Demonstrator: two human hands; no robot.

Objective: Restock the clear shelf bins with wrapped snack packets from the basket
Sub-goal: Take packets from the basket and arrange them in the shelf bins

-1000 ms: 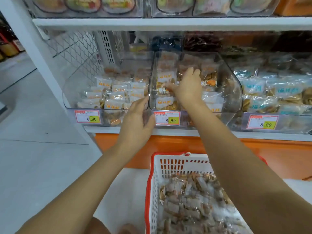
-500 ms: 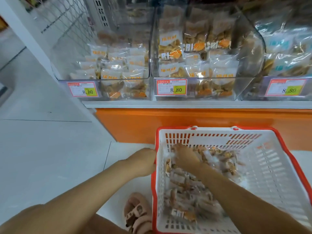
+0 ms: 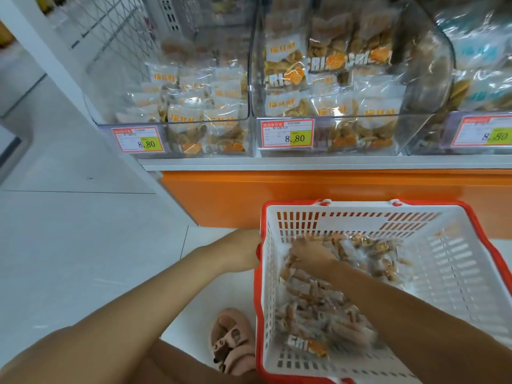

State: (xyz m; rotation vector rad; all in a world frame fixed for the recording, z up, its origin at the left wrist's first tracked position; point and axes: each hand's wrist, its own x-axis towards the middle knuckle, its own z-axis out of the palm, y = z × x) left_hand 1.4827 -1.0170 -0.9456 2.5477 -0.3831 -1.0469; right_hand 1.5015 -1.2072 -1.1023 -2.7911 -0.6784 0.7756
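Our left hand [image 3: 243, 252] holds the basket [image 3: 360, 210] edge. Our right hand [image 3: 310, 254] touches snack packets [image 3: 318, 309]; we cannot tell its grip.

Definitely a shop, some kind of snack aisle: clear plastic shelf bins [image 3: 426, 87] across the top of the frame packed with wrapped snack packets [image 3: 288, 67], red-bordered white price tags [image 3: 286, 133] reading 8.80 on their fronts, and a white plastic shopping basket with a red rim [image 3: 360, 203] lower right on pale floor tiles [image 3: 69, 245]
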